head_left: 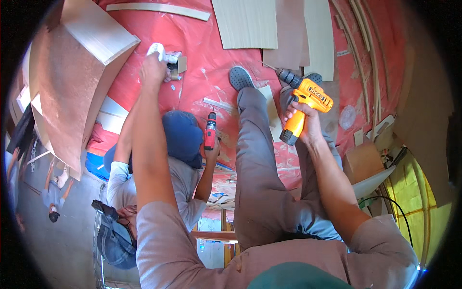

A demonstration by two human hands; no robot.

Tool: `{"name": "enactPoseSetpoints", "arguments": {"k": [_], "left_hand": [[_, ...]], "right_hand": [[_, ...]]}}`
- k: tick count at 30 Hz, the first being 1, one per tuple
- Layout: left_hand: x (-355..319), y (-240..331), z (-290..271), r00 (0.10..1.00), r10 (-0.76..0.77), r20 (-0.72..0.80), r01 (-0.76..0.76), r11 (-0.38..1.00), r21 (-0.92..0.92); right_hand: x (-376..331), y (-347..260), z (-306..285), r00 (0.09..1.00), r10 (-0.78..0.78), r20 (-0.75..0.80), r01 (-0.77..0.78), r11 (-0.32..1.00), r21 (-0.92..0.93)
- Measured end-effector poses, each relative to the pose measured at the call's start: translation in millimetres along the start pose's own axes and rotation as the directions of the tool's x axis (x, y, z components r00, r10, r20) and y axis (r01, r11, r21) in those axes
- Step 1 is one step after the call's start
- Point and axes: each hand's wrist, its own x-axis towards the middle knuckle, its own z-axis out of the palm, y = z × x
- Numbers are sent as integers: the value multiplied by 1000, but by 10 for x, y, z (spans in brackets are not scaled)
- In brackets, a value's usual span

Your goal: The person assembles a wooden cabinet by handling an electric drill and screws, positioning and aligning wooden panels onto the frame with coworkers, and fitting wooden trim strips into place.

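Observation:
My right hand [304,115] is wrapped round the handle of a yellow cordless drill [313,95]. Its black chuck carries a long thin bit that points up and left. Stretched out ahead, my left hand [153,68] has its fingers closed at a small white thing [155,48] that I cannot make out. Right beside that hand, a small opened carton [176,64] with a dark inside and white wrapping lies on the red sheet. A co-worker sits at my left, and that person's hand holds a red cordless drill [210,130].
Red sheeting [192,91] covers the floor. Wood panels [244,24] lie ahead, thin strips [358,53] at the right. A large brown panelled wooden piece [72,82] stands at far left. The co-worker's blue cap [182,135] is close to my left arm. More people are at far left.

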Motion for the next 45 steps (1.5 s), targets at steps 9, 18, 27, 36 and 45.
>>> {"name": "enactPoseSetpoints", "arguments": {"k": [9, 18, 27, 36, 45], "left_hand": [[-1667, 1289, -453, 987, 138, -82, -158, 919, -360], [-3600, 2840, -1644, 704, 635, -320, -709, 601, -368], [-4510, 2941, -2295, 538, 793, -287, -815, 401, -418], [-4814, 2744, -2645, 613, 646, -454, -714, 206, -669], [-5084, 3142, -1770, 776, 425, -467, -604, 715, -353]], "right_hand": [[-578, -285, 331, 973, -229, 36, 229, 920, -318], [-2094, -1115, 632, 842, -526, 116, 120, -27, -992], [-3362, -1113, 262, 822, -568, -23, 66, 135, -989], [-3898, -920, 498, 712, -658, 246, 455, 164, -875], [-4741, -762, 114, 363, -248, 898, 807, -398, -436]]}}
